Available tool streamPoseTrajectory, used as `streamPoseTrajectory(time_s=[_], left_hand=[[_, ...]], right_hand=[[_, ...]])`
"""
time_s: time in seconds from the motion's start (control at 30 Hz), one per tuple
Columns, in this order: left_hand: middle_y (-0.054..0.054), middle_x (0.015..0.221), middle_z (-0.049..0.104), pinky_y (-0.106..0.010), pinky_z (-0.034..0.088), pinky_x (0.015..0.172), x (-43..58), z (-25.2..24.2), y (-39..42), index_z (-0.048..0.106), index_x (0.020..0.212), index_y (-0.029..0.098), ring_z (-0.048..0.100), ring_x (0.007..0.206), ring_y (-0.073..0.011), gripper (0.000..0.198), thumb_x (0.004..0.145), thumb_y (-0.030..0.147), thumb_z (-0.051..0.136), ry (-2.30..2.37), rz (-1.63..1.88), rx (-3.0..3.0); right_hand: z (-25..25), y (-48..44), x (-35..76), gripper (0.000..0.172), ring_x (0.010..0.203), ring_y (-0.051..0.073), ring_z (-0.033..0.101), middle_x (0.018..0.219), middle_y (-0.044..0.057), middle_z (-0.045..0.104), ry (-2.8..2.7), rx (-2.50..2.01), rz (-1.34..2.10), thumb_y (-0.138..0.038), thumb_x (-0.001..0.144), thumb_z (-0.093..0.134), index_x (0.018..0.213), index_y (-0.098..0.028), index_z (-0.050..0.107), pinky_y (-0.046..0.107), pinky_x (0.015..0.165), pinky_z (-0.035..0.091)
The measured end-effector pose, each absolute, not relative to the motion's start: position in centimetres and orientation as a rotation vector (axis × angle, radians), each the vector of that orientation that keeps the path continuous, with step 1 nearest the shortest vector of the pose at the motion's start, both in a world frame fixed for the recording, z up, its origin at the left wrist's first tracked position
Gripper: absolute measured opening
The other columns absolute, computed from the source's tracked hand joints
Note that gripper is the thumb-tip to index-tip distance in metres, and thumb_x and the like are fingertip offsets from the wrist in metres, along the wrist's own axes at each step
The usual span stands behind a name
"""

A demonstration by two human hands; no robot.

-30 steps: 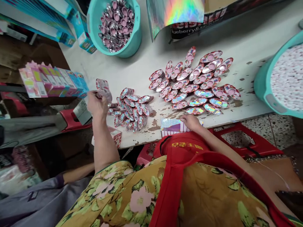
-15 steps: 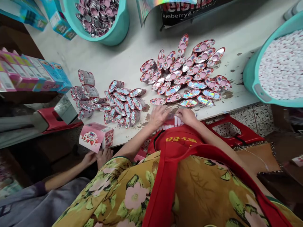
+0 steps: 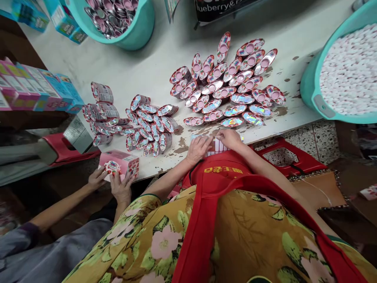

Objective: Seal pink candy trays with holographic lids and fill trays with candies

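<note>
At the table's front edge, over my lap, lies what looks like a sheet of small white rectangular labels [image 3: 220, 145]. My right hand [image 3: 230, 138] is closed, thumb and fingertips pinched at the sheet's upper edge. My left hand [image 3: 199, 150] lies over the sheet's left side, fingers stretched out and fairly flat. Just beyond both hands stand several small printed canisters [image 3: 224, 92], many with pink round pieces on top, the nearest ones with shiny tops. Another group of canisters [image 3: 151, 125] with shiny tops is to the left.
A turquoise tub [image 3: 316, 86] of small white pieces stands right; another tub [image 3: 138, 33] holds pink-and-silver caps. A black printed package [image 3: 218, 10] lies at the back. At left, a co-worker's hands [image 3: 120, 188] touch a pink box [image 3: 131, 165]. A red stool [image 3: 290, 155] is below the table.
The view has shifted slightly. My hands stay at the label sheet, the left one flatter over it. The co-worker's hands have moved from below the pink box up onto its front.
</note>
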State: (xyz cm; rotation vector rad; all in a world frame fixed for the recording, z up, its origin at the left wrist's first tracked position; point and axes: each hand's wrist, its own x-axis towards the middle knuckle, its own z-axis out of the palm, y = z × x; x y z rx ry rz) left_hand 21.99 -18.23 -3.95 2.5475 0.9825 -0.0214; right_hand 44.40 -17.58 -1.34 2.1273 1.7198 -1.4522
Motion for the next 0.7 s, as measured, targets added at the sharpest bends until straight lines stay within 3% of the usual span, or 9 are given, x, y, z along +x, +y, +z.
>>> streamPoseTrajectory(time_s=[0.13, 0.3, 0.53, 0.6, 0.7], left_hand=[[-0.020, 0.135, 0.066, -0.043, 0.048, 0.097, 22.9, -5.1, -18.5, 0.058, 0.145, 0.018, 0.061, 0.120, -0.0300, 0.046, 0.107, 0.037, 0.041, 1.009, -0.043, 2.504], [-0.018, 0.130, 0.066, -0.045, 0.047, 0.100, 22.3, -5.4, -19.0, 0.066, 0.130, 0.020, 0.061, 0.117, -0.0280, 0.038, 0.106, 0.040, 0.044, 1.015, 0.084, 2.422], [-0.020, 0.134, 0.067, -0.045, 0.047, 0.100, 23.0, -5.8, -18.0, 0.061, 0.141, 0.019, 0.062, 0.122, -0.0299, 0.042, 0.106, 0.037, 0.044, 1.022, 0.019, 2.398], [-0.019, 0.137, 0.066, -0.045, 0.046, 0.102, 23.0, -5.8, -18.0, 0.066, 0.133, 0.020, 0.060, 0.128, -0.0294, 0.038, 0.106, 0.037, 0.046, 1.026, 0.047, 2.343], [-0.014, 0.130, 0.071, -0.045, 0.048, 0.104, 22.4, -4.9, -18.3, 0.073, 0.107, 0.022, 0.062, 0.128, -0.0279, 0.029, 0.101, 0.043, 0.054, 0.959, 0.143, 2.134]], right_hand=[[-1.5, -17.5, 44.4, 0.025, 0.102, 0.022, 0.070, 0.109, 0.005, 0.079, 1.699, 2.123, -1.482, -0.031, 0.097, 0.060, 0.112, -0.024, 0.078, 0.028, 0.082, 0.048], [-2.1, -17.5, 44.5, 0.024, 0.100, 0.020, 0.070, 0.109, 0.004, 0.079, 1.677, 2.124, -1.519, -0.031, 0.097, 0.060, 0.111, -0.024, 0.078, 0.027, 0.080, 0.047], [-2.4, -17.6, 44.4, 0.023, 0.094, 0.020, 0.070, 0.104, 0.004, 0.080, 1.661, 2.143, -1.510, -0.030, 0.096, 0.060, 0.109, -0.023, 0.078, 0.027, 0.075, 0.046], [-2.6, -17.6, 44.4, 0.023, 0.093, 0.019, 0.070, 0.104, 0.004, 0.080, 1.634, 2.153, -1.528, -0.030, 0.096, 0.060, 0.108, -0.023, 0.078, 0.026, 0.074, 0.045], [-3.0, -17.6, 44.2, 0.023, 0.096, 0.020, 0.070, 0.107, 0.003, 0.079, 1.634, 2.169, -1.505, -0.031, 0.097, 0.059, 0.108, -0.025, 0.078, 0.027, 0.077, 0.046]])
